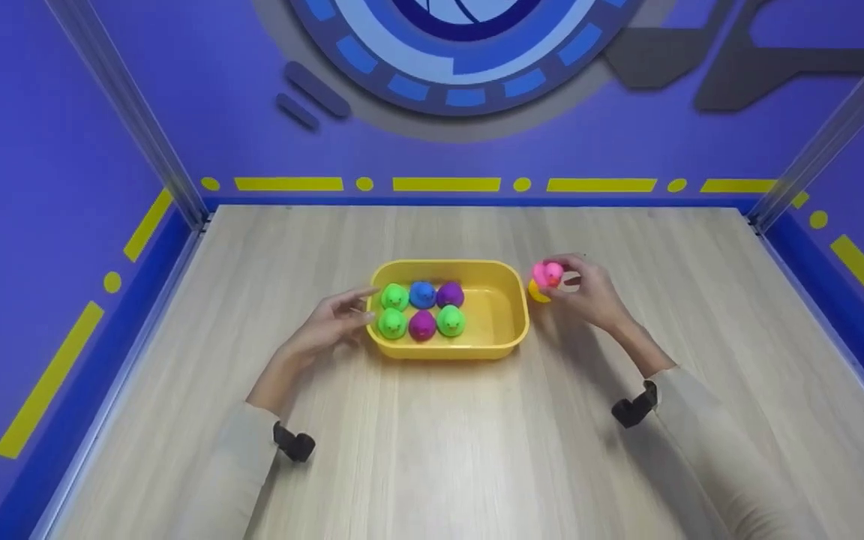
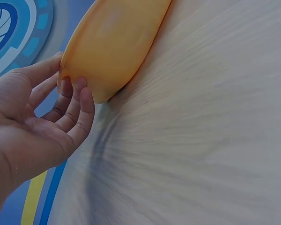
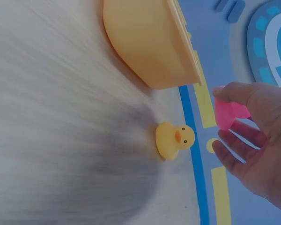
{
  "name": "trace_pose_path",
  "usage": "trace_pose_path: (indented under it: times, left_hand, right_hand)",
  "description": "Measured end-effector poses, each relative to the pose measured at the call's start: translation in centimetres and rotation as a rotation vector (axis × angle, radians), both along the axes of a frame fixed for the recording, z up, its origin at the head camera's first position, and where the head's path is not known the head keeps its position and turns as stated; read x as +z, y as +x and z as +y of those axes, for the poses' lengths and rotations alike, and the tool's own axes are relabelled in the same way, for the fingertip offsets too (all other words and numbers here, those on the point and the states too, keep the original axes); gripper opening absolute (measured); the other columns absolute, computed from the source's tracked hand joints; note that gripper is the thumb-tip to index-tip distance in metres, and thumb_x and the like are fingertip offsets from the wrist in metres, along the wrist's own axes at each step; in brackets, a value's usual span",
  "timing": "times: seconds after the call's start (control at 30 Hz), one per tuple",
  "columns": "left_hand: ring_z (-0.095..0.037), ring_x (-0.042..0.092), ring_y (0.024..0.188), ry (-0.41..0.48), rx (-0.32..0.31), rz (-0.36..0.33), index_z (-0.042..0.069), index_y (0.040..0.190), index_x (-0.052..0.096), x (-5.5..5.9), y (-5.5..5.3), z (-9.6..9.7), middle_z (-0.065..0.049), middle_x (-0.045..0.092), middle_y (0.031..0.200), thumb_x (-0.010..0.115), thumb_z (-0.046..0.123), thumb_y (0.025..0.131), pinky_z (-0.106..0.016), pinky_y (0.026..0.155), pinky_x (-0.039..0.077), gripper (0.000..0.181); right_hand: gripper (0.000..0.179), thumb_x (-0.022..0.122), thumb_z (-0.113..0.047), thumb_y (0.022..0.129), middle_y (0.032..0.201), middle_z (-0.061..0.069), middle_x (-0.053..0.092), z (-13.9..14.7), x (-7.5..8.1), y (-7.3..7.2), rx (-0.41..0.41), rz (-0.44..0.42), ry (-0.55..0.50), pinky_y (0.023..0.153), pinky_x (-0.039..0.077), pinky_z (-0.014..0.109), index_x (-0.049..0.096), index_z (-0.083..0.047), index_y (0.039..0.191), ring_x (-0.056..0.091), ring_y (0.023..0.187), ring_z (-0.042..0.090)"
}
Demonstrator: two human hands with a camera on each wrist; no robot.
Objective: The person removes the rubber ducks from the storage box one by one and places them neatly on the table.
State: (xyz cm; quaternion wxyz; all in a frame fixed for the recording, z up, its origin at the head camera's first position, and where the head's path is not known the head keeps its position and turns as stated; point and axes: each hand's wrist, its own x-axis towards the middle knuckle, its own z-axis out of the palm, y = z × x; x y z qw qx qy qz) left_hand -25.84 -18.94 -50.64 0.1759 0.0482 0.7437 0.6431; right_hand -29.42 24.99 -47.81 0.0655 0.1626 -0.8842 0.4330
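Note:
A yellow plastic basin stands on the table with several small rubber ducks in its left half. Green ducks, a blue duck and purple ducks sit in two rows. At the basin's left end, my left hand holds the rim, thumb and fingertips against it. Right of the basin, my right hand pinches a pink duck in the air. Below that duck a yellow duck rests upright on the table, partly hidden from the head view.
The light wooden table is enclosed by blue printed panels at the back and both sides. Metal posts stand at the back corners. The basin's right half shows bare floor.

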Motion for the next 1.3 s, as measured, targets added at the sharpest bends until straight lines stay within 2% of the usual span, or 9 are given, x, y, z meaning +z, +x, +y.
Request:
trace_pose_path:
  times: [0.37, 0.43, 0.67, 0.83, 1.0, 1.07, 1.17, 1.23, 1.3]
  left_hand:
    - [-0.016, 0.059, 0.089, 0.050, 0.017, 0.002, 0.009, 0.150, 0.050, -0.4, 0.1, 0.0, -0.004, 0.054, 0.113, 0.070, 0.010, 0.096, -0.029, 0.072, 0.058, 0.058]
    - [-0.015, 0.059, 0.089, 0.059, 0.027, 0.012, 0.009, 0.149, 0.051, -0.5, 0.0, 0.1, -0.004, 0.055, 0.112, 0.070, 0.010, 0.096, -0.029, 0.071, 0.058, 0.057]
    - [-0.016, 0.058, 0.089, 0.034, 0.003, 0.071, 0.005, 0.148, 0.052, -0.8, -0.3, 0.5, -0.003, 0.055, 0.109, 0.072, 0.011, 0.095, -0.026, 0.068, 0.057, 0.057]
    - [-0.017, 0.058, 0.089, 0.005, 0.012, 0.068, 0.007, 0.149, 0.052, -0.7, -0.3, 0.2, -0.003, 0.056, 0.109, 0.072, 0.012, 0.095, -0.024, 0.066, 0.055, 0.057]
    - [-0.017, 0.058, 0.091, 0.021, 0.029, 0.035, 0.010, 0.149, 0.052, -0.5, -0.3, 0.3, -0.003, 0.056, 0.111, 0.072, 0.014, 0.095, -0.024, 0.068, 0.054, 0.058]
    - [-0.016, 0.057, 0.089, 0.022, 0.034, 0.028, 0.011, 0.150, 0.052, -0.4, -0.2, 0.2, -0.003, 0.055, 0.110, 0.072, 0.013, 0.095, -0.024, 0.067, 0.054, 0.058]
    - [-0.015, 0.057, 0.087, 0.026, 0.033, 0.019, 0.010, 0.150, 0.052, -0.4, -0.1, 0.2, -0.003, 0.055, 0.110, 0.072, 0.013, 0.095, -0.023, 0.066, 0.053, 0.058]
    - [-0.015, 0.057, 0.086, 0.029, 0.034, 0.011, 0.010, 0.150, 0.052, -0.4, 0.0, 0.2, -0.003, 0.055, 0.110, 0.071, 0.012, 0.096, -0.023, 0.066, 0.053, 0.058]
    - [-0.015, 0.058, 0.086, 0.035, 0.040, 0.002, 0.011, 0.150, 0.052, -0.5, 0.1, 0.3, -0.003, 0.055, 0.110, 0.071, 0.011, 0.096, -0.023, 0.066, 0.053, 0.057]
  right_hand:
    - [0.045, 0.077, 0.002, 0.086, 0.128, 0.027, 0.063, 2.3, -0.4, -0.4, -0.009, -0.019, -0.003, 0.092, 0.058, 0.058, 0.062, 0.007, 0.129, 0.065, 0.113, 0.043]
    - [0.045, 0.076, 0.004, 0.086, 0.129, 0.027, 0.063, 2.7, -0.4, -0.5, -0.018, -0.013, -0.005, 0.091, 0.058, 0.058, 0.062, 0.007, 0.129, 0.065, 0.113, 0.044]
    - [0.046, 0.076, 0.003, 0.087, 0.130, 0.026, 0.063, 4.1, -0.6, -0.6, -0.067, -0.005, 0.023, 0.091, 0.060, 0.052, 0.061, 0.006, 0.130, 0.066, 0.114, 0.043]
    - [0.048, 0.077, -0.001, 0.088, 0.131, 0.027, 0.062, 4.4, -0.7, -1.0, -0.060, 0.005, 0.021, 0.092, 0.058, 0.054, 0.059, 0.007, 0.132, 0.065, 0.115, 0.043]
    - [0.048, 0.075, 0.002, 0.089, 0.131, 0.029, 0.062, 5.0, -1.2, -1.3, -0.062, -0.003, -0.003, 0.092, 0.058, 0.050, 0.059, 0.008, 0.133, 0.065, 0.114, 0.044]
    - [0.048, 0.075, 0.003, 0.089, 0.133, 0.030, 0.061, 5.2, -1.4, -1.3, -0.055, -0.010, -0.003, 0.091, 0.061, 0.042, 0.058, 0.008, 0.134, 0.065, 0.115, 0.045]
    - [0.048, 0.074, 0.003, 0.090, 0.135, 0.030, 0.059, 5.6, -1.9, -1.2, -0.055, -0.023, 0.006, 0.088, 0.060, 0.023, 0.058, 0.008, 0.135, 0.064, 0.116, 0.045]
    - [0.047, 0.074, 0.001, 0.090, 0.135, 0.029, 0.060, 5.9, -2.1, -1.1, -0.066, -0.035, 0.019, 0.083, 0.054, 0.008, 0.058, 0.007, 0.135, 0.064, 0.116, 0.045]
    - [0.047, 0.074, 0.000, 0.091, 0.133, 0.029, 0.060, 6.1, -2.4, -1.0, -0.070, -0.043, 0.020, 0.080, 0.049, 0.003, 0.058, 0.007, 0.134, 0.064, 0.115, 0.046]
